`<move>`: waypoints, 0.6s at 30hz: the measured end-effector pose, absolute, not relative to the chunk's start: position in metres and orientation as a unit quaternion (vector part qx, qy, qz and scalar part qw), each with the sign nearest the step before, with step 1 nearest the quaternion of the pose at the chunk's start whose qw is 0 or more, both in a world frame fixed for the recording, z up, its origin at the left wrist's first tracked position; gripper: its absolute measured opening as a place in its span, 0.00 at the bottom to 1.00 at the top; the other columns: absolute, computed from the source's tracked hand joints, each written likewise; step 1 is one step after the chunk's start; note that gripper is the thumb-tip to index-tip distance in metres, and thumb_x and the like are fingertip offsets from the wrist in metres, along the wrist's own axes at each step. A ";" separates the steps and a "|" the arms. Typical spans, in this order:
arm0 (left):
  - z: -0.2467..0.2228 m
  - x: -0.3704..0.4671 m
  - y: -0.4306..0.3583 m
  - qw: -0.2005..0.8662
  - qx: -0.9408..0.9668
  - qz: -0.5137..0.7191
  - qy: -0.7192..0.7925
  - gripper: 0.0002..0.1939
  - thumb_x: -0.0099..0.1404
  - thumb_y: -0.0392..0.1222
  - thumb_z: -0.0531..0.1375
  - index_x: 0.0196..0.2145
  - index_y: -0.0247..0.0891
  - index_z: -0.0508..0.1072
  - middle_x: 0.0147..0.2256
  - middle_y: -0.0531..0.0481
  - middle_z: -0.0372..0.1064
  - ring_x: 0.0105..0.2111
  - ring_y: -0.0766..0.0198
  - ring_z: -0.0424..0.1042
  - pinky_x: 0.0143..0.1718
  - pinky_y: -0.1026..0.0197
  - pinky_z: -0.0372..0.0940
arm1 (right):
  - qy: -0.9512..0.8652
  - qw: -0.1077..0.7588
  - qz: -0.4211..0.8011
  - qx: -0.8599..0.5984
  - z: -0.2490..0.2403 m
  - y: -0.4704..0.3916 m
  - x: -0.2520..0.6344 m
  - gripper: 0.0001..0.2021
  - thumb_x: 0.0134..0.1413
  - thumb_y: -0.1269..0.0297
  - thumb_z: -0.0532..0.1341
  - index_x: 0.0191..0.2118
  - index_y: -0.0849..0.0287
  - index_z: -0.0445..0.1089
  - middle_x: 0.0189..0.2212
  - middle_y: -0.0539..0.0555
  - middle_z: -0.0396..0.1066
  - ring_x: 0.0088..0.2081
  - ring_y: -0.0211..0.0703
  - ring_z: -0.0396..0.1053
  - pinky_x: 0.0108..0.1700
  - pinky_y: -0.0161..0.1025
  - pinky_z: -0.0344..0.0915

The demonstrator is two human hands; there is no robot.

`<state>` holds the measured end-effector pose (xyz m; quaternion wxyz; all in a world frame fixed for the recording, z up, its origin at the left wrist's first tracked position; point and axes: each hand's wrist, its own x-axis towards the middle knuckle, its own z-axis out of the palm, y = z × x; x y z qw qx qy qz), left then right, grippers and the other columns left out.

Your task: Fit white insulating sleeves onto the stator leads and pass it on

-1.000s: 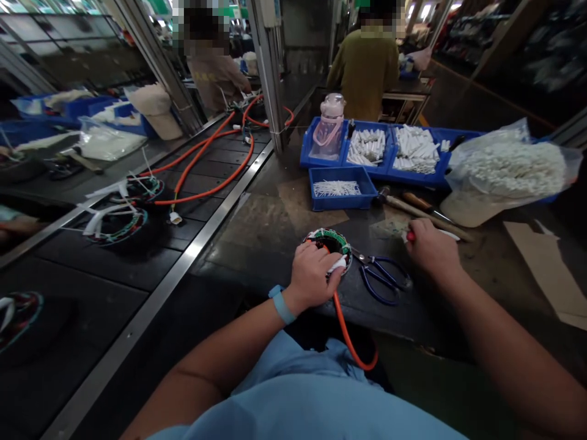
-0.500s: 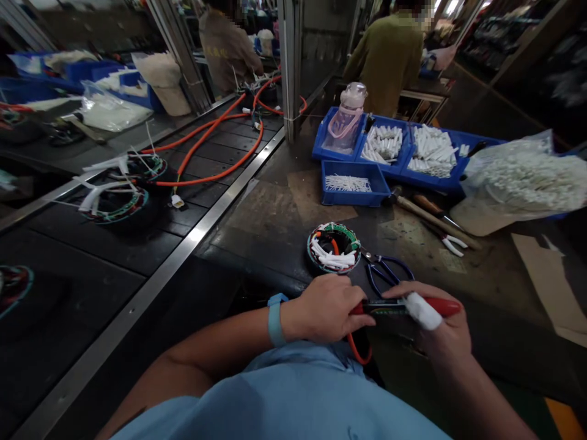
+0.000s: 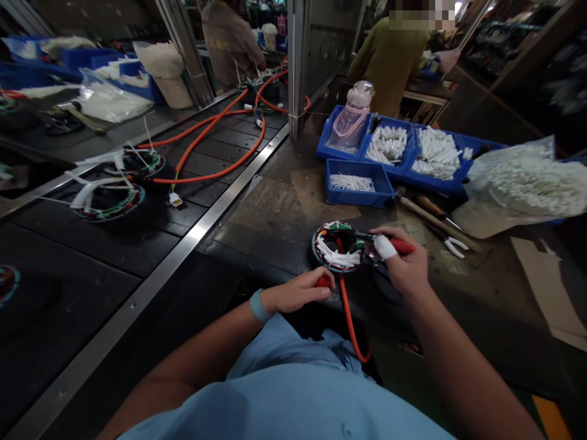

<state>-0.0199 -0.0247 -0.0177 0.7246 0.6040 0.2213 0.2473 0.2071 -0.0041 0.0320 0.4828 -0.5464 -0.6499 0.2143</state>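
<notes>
A round wound coil (image 3: 337, 260) with white sleeves and green and red wires sits near the bench's front edge. My right hand (image 3: 403, 260), its thumb wrapped in white, holds a red-handled tool (image 3: 362, 234) whose dark shaft reaches over the coil. Just below the coil's left side, my left hand (image 3: 302, 289) is closed round a small red cap (image 3: 323, 282). An orange cable (image 3: 347, 318) runs from the coil down past the bench edge. Blue-handled cutters (image 3: 380, 269) lie partly hidden beneath my right hand.
Behind the coil stand blue bins (image 3: 360, 197) of white pieces, with a bag of white parts (image 3: 527, 183) at the right. A hammer (image 3: 435, 221) and pliers (image 3: 452, 244) lie nearby. More coils (image 3: 110, 201) rest on the left conveyor. Two people work farther back.
My hands have moved apart, and the red cap in my left hand is off the tool. My right hand has brought the tool up and left over the coil.
</notes>
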 end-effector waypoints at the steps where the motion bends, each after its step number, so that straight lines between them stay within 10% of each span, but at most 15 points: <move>1: -0.020 -0.019 -0.024 0.732 0.600 0.242 0.214 0.18 0.64 0.54 0.56 0.38 0.34 0.64 0.28 0.55 0.59 0.28 0.71 0.56 0.31 0.67 0.55 | -0.658 0.479 0.202 -0.545 0.031 0.001 0.203 0.10 0.52 0.59 0.60 0.36 0.58 0.72 0.33 0.52 0.73 0.34 0.41 0.70 0.39 0.38 0.66; 8: -0.025 -0.021 -0.020 0.703 0.645 0.212 0.210 0.20 0.65 0.53 0.56 0.45 0.33 0.68 0.26 0.54 0.62 0.27 0.71 0.62 0.31 0.67 0.57 | -0.701 0.415 0.194 -0.547 0.031 0.016 0.197 0.08 0.51 0.61 0.60 0.33 0.58 0.72 0.29 0.51 0.72 0.30 0.39 0.68 0.35 0.37 0.64; 18: -0.012 -0.011 -0.032 0.581 0.716 0.293 0.253 0.18 0.66 0.49 0.53 0.46 0.33 0.69 0.40 0.46 0.70 0.38 0.64 0.68 0.42 0.63 0.62 | -0.548 0.596 0.362 -0.461 0.038 -0.073 0.233 0.08 0.49 0.59 0.61 0.32 0.55 0.76 0.26 0.53 0.71 0.23 0.41 0.68 0.20 0.36 0.64</move>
